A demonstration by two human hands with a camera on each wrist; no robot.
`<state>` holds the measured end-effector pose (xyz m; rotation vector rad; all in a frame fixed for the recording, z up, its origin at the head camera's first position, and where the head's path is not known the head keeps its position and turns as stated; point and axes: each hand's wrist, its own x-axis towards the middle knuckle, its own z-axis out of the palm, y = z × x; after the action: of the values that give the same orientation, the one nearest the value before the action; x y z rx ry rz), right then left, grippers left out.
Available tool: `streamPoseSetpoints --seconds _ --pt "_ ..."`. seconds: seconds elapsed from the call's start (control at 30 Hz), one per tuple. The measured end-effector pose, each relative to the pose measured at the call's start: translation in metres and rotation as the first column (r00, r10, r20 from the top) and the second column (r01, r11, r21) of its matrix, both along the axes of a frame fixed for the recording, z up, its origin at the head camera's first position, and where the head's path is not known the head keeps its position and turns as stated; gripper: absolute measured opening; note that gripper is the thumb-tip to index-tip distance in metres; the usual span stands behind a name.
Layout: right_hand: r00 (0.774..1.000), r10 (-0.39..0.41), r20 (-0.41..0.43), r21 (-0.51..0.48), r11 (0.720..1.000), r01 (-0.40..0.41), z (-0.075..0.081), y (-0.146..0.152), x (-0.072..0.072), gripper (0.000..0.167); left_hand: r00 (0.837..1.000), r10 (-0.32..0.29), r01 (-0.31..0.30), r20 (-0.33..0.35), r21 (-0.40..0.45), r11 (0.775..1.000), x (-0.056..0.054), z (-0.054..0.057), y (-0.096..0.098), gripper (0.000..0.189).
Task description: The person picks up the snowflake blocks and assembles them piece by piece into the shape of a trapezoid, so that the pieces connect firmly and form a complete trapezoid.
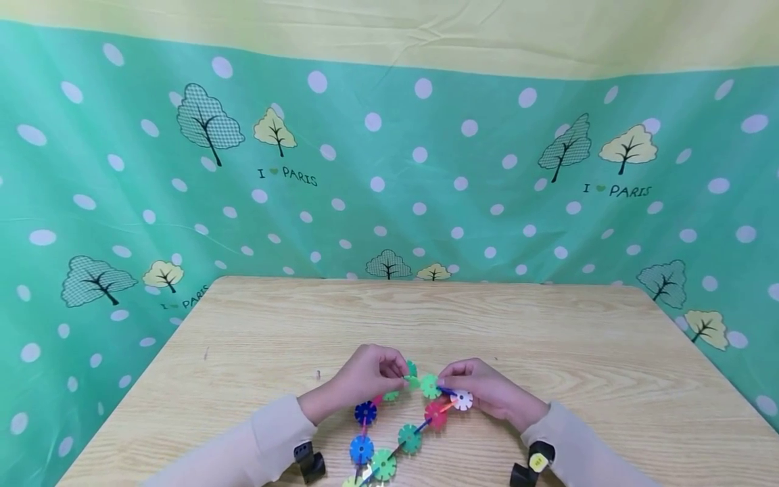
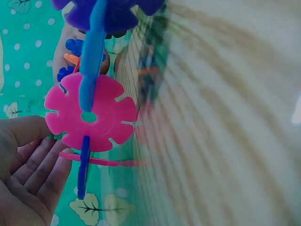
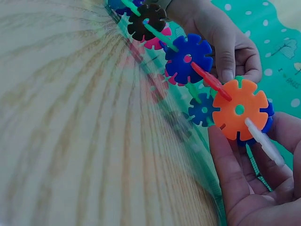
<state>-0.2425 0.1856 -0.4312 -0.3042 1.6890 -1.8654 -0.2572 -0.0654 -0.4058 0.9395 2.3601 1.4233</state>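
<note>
A chain of notched plastic discs slotted edge to edge, in several colours, hangs between and below my hands. My left hand (image 1: pixel 372 372) pinches a green notched disc (image 1: pixel 412 381) with thumb and fingers. Just right of it is a lighter green disc (image 1: pixel 430 386), face toward the head camera. My right hand (image 1: pixel 483 385) holds a dark blue notched disc (image 3: pixel 269 123), partly hidden behind an orange disc (image 3: pixel 256 101) in the right wrist view. A white disc (image 1: pixel 462 400) sits below its fingertips. The left wrist view has a pink disc (image 2: pixel 113 92) close in front of the left palm.
The chain runs down past a red disc (image 1: pixel 435 415), a teal disc (image 1: pixel 410 439) and a blue disc (image 1: pixel 362 449) to the bottom of the head view. Beneath lies a wood-grain table (image 1: pixel 517 318). Behind it hangs a green dotted curtain (image 1: pixel 402 216).
</note>
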Motion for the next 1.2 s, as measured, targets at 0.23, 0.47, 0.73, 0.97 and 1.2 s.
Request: streamPoseSetpoints --seconds 0.23,0.47,0.73,0.97,1.2 --pt "1.0 0.019 0.002 -0.013 1.0 -0.019 0.0 -0.001 -0.001 0.011 1.0 -0.005 0.006 -0.022 0.025 1.0 -0.002 -0.003 0.002 0.008" --pt "1.0 0.009 0.001 -0.012 1.0 -0.009 -0.001 -0.001 -0.001 0.012 0.999 -0.004 0.006 -0.047 0.041 0.999 -0.002 -0.004 0.005 0.008" --pt "0.998 -0.054 -0.013 0.03 0.998 0.054 -0.002 -0.002 0.001 0.009 0.998 -0.008 0.011 -0.068 0.055 0.998 -0.002 -0.003 0.008 0.003" --pt "0.995 -0.092 -0.039 0.073 0.993 0.095 -0.005 -0.004 0.0 0.009 0.999 -0.019 0.024 -0.051 0.088 0.996 -0.003 -0.006 0.008 0.006" --pt "0.99 -0.125 -0.069 0.081 0.988 0.13 -0.004 -0.004 0.003 0.01 0.999 0.008 -0.002 -0.051 0.11 0.994 -0.002 -0.008 0.011 0.005"
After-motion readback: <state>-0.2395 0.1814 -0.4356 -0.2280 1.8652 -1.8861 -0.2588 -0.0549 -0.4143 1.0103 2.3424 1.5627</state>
